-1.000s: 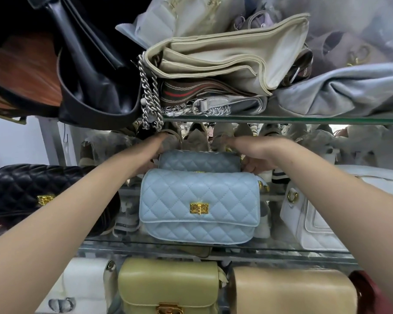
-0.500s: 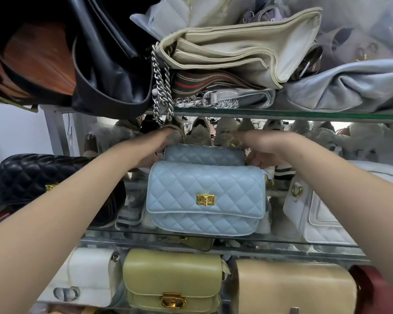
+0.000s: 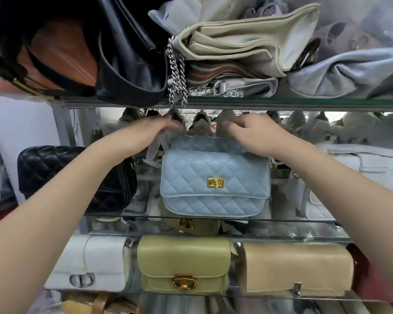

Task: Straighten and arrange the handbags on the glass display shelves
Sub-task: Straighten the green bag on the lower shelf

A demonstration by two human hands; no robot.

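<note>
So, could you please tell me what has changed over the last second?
The left hand let go of the rear blue bag and lifted above it; the right hand shifted its grip onto that bag's top edge. The front blue bag stayed put.

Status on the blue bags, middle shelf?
Left hand open, reaching past the bags' left corner. Right hand grips top of rear bag. Front bag upright at shelf front. Chain hangs just above left hand.
</note>
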